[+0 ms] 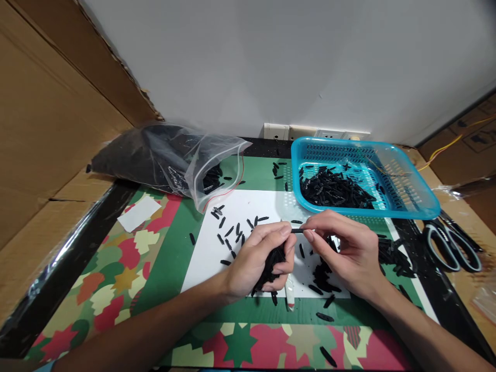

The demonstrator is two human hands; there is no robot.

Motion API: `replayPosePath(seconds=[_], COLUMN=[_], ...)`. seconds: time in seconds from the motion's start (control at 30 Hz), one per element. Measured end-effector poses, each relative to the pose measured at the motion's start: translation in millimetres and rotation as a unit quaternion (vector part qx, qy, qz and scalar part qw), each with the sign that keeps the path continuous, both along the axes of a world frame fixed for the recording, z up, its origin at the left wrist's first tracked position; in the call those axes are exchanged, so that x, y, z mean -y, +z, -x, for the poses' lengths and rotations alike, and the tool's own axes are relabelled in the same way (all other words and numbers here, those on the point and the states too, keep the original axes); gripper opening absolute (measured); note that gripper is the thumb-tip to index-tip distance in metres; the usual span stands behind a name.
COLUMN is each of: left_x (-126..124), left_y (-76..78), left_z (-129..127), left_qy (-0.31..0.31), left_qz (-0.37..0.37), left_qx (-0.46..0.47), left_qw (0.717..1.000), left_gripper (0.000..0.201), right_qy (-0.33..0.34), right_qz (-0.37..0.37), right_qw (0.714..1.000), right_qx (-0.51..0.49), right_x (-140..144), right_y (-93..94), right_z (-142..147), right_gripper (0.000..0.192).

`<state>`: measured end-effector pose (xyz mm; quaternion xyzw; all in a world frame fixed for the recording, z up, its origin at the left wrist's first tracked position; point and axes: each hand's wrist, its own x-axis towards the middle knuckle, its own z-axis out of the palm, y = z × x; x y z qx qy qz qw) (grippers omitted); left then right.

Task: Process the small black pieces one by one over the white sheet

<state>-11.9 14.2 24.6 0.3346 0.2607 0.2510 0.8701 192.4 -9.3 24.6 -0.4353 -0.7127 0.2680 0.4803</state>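
My left hand (267,253) is closed round a bunch of small black strips (272,268). Its thumb and forefinger also pinch one end of a single black strip (297,231). At the other end of that strip, the thumb and forefinger of my right hand (344,248) are closed on it. Both hands are over a white sheet of paper (201,258) strewn with loose strips of the same kind. Below the left hand lies a slim white tube or pen (290,294), partly covered. More strips form a dark heap (324,276) under the right hand.
A blue plastic basket (387,211) holding many black strips stands at the back right. Back left lies an open clear zip bag (163,155) of dark pieces. Scissors (451,245) rest at the right edge. A cardboard wall (50,93) bounds the left; sockets (277,131) line the wall.
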Motion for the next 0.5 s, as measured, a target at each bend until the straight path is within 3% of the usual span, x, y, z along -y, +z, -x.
replayPosePath(seconds=[0.5], left_x=[0.2], left_y=[1.5], left_z=[1.1], left_qy=[-0.008], left_qz=[-0.002], left_qx=[-0.019], left_qw=[1.0], left_gripper=[0.039], right_qy=[0.015], right_qz=[0.035], right_qw=[0.999], right_qx=[-0.003], right_x=[0.6], right_y=[1.0], right_z=[1.2], right_gripper=[0.017])
